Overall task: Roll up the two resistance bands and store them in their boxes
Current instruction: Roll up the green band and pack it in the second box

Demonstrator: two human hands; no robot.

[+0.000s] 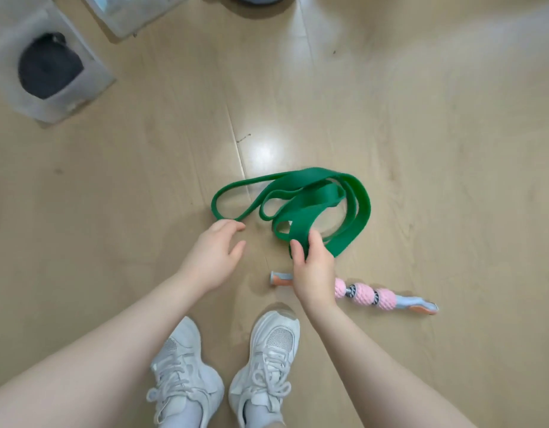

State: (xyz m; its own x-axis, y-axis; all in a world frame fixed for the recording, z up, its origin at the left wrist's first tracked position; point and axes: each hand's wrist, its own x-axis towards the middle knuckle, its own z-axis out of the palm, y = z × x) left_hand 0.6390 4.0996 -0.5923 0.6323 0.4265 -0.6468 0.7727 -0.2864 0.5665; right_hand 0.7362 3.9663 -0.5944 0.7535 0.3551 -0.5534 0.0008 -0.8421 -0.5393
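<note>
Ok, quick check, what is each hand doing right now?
Left hand: open, fingers loosely curved beside the green resistance band, holding nothing.
Right hand: grips a fold of the green resistance band.

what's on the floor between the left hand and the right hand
In the head view, only bare wood floor lies between the left hand and the right hand, which grips the green band. The band's thin loop ends just beyond the left fingertips.
</note>
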